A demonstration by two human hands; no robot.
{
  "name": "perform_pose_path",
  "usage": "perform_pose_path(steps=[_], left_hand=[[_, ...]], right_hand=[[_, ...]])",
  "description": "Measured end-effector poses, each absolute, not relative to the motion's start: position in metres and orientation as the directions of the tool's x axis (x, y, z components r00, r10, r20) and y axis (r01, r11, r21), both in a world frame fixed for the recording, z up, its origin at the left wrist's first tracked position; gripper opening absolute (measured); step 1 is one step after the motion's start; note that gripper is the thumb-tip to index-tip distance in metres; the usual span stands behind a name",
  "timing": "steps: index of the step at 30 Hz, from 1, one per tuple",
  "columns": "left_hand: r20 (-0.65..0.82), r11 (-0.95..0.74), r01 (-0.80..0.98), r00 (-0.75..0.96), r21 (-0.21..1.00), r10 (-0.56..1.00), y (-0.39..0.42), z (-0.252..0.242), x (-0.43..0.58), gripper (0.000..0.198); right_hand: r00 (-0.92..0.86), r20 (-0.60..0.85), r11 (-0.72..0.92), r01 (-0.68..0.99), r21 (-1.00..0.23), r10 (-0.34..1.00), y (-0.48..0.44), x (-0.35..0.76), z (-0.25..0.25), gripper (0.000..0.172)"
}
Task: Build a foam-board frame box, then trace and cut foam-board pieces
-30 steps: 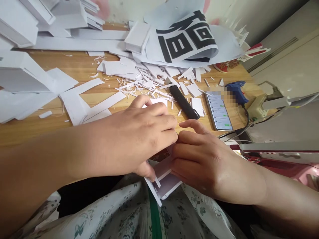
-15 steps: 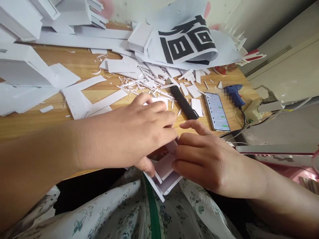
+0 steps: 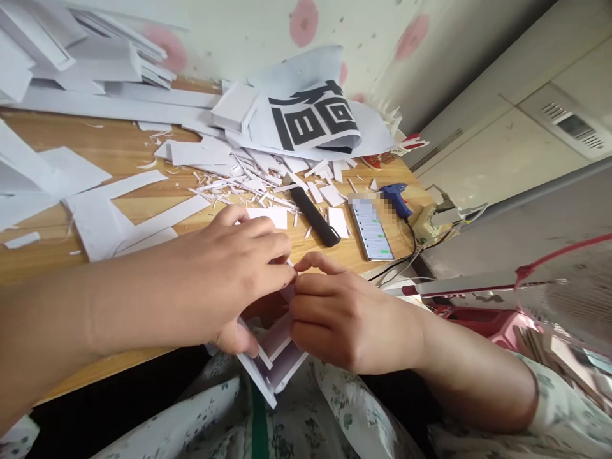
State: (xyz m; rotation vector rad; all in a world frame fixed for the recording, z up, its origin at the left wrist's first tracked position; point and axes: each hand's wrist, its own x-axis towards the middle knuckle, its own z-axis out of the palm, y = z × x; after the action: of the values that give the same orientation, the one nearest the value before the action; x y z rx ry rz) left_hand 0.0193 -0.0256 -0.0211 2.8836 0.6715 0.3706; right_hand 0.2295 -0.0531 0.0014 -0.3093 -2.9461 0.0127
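Between my hands, over my lap at the table's front edge, is a white foam-board frame (image 3: 282, 335) with inner walls and an open middle. My left hand (image 3: 239, 274) spans its left side, thumb pressed on the near wall and fingers reaching over the far side. Curled fingers of my right hand (image 3: 335, 312) grip the right wall, with the index finger and thumb meeting near its far corner. My hands hide much of the frame. Beyond them a black-handled utility knife (image 3: 315, 215) lies on the table, beside a pile of white scraps (image 3: 243, 175).
A lit phone (image 3: 371, 228) and a blue glue gun (image 3: 398, 199) lie at the right, near a power strip (image 3: 425, 224). White board pieces (image 3: 100, 220) cover the table's left. A paper sheet with a large black character (image 3: 310, 121) lies at the back.
The view has swung right and up, so everything sits further left and more wall shows. Both hands keep hold of the frame, with little change in grip.
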Motion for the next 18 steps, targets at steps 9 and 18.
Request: perform_pose_path(steps=[9,18], left_hand=[[0.197,-0.891,0.382,0.880,0.246,0.432,-0.0249,-0.0228,0.0183,0.045],[0.134,-0.878,0.399,0.886,0.265,0.444,-0.0257,-0.0151,0.0179,0.039]], right_hand=[[-0.965,0.186,0.983,0.185,-0.008,0.183,-0.0544,0.2297,-0.0005,0.040],[-0.974,0.137,0.983,0.182,-0.015,0.183,-0.0543,0.2289,0.0037,0.042]])
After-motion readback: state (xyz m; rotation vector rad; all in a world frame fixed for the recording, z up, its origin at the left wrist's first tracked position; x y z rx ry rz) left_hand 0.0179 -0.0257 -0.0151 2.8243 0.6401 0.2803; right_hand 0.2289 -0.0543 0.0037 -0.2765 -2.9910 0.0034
